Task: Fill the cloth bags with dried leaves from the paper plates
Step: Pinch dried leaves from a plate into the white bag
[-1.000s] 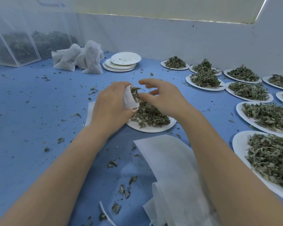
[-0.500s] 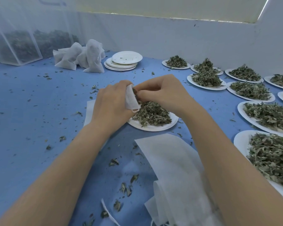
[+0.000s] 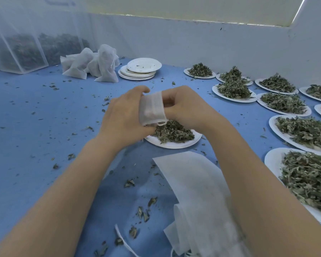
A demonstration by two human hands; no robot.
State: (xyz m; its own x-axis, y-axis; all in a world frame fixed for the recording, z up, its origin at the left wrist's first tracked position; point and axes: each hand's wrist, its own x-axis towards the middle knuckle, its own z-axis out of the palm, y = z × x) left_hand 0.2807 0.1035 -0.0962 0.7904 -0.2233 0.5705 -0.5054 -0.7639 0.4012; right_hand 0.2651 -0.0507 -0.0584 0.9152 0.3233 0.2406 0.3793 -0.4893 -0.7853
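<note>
- Far left, a white mesh enclosure [image 3: 22,51] stands on the blue table surface [image 3: 35,117], with dark leaves showing dimly through its netting.
- Just right of it, filled white cloth bags [image 3: 91,66] lie heaped together near the back wall.
- Beside the heap sits a stack of bare white paper plates [image 3: 140,70], with only crumbs on the top one.
- In the middle, the left hand [image 3: 122,117] grips a small white cloth bag [image 3: 152,108], fingers curled round its left side.
- The right hand [image 3: 187,108] grips the same bag from the other side, its fingers curled against the cloth; whether they reach inside the mouth I cannot tell.
- The bag hangs between both hands, directly above a white paper plate [image 3: 176,143] carrying a low pile of dried green leaves [image 3: 172,132].
- Nearer the person, flat unfilled white cloth bags [image 3: 196,191] lie between the forearms, with loose leaf scraps scattered around.
- To the right, rows of further white paper plates heaped with dried leaves [image 3: 283,102] run along the wall, close together.
</note>
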